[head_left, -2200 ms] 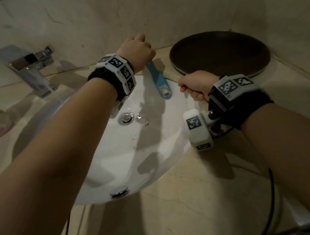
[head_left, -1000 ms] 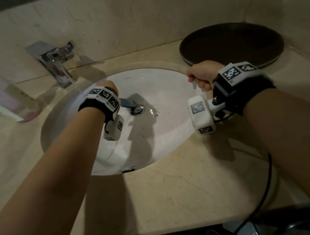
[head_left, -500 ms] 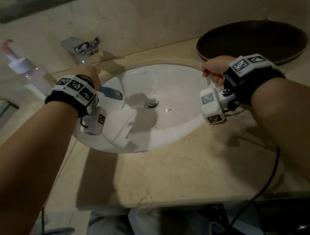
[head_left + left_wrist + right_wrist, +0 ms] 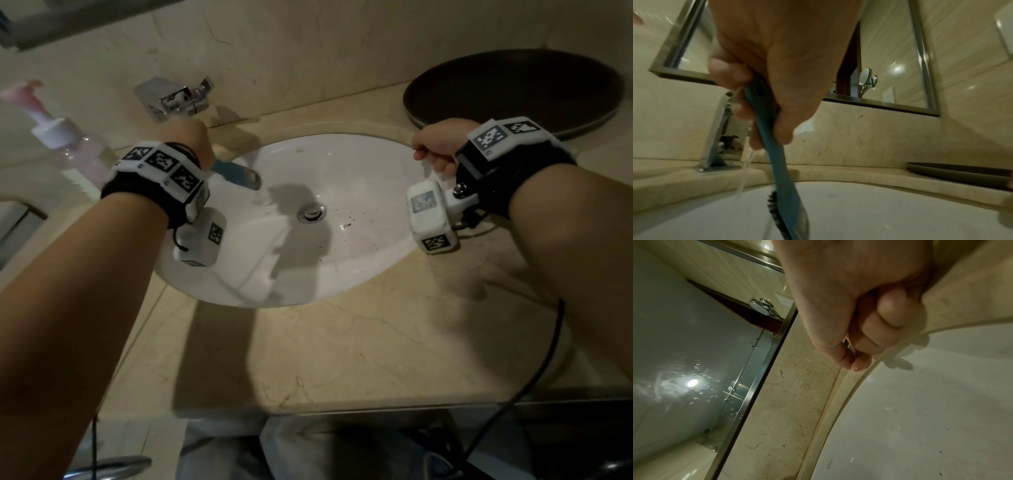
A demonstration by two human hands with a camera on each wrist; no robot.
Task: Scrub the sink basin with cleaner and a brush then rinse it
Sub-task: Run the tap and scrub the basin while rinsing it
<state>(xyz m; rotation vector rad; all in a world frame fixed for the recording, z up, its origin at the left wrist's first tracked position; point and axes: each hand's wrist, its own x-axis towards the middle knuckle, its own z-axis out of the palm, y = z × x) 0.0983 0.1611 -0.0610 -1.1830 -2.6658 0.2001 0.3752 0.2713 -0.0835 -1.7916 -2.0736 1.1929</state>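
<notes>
My left hand (image 4: 193,144) grips the handle of a blue brush (image 4: 236,173) at the back left of the white sink basin (image 4: 359,178), just under the chrome faucet (image 4: 174,99). In the left wrist view the brush (image 4: 785,186) points down into the basin with its dark bristles to the left, and a thin water stream (image 4: 745,170) falls beside it. My right hand (image 4: 435,147) is curled in a fist at the basin's right rim. There my right hand (image 4: 855,353) shows a small shiny sliver pinched between thumb and fingers; what it is I cannot tell. Dark specks (image 4: 347,224) lie near the drain (image 4: 311,212).
A pink pump bottle (image 4: 65,144) stands left of the faucet. A dark round tray (image 4: 513,89) sits on the beige stone counter (image 4: 376,342) at the back right. A black cable (image 4: 534,359) trails over the counter's front right edge. A mirror hangs on the wall above.
My left hand has carried the brush from the basin's back right rim, across the drain, to the back left under the faucet. My right hand has stayed at the right rim.
</notes>
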